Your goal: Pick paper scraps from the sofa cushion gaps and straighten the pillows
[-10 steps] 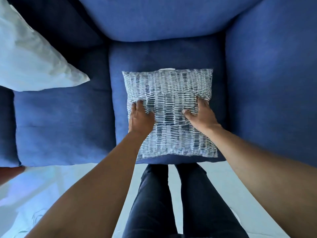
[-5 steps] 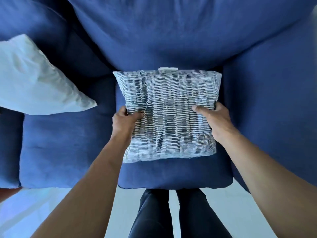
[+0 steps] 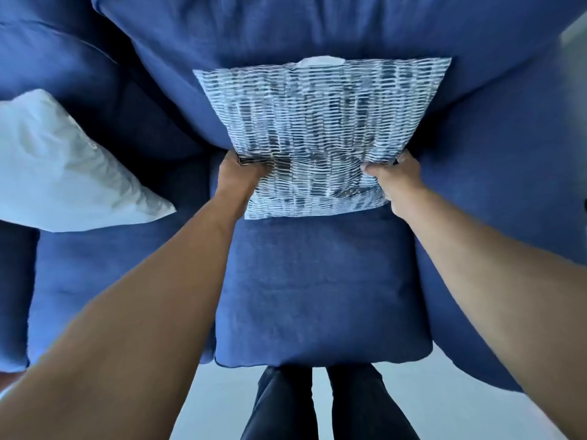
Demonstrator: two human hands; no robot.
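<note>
Both hands grip the striped pillow (image 3: pixel 320 122) – left hand (image 3: pixel 236 179), right hand (image 3: pixel 397 182). It leans on the blue sofa (image 3: pixel 317 281), mid-frame. A white pillow (image 3: pixel 63 173) lies at the left.

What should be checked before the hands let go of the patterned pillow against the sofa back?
1. Left hand grips patterned pillow: ok.
2. Right hand grips its lower right corner: ok.
3. Pillow top leans on back cushion: ok.
4. Pillow bottom rests on seat cushion: cannot tell.
5. Pillow square to the seat: not ok, slightly skewed.
6. White pillow straightened: not ok, lies slanted at left.
</note>
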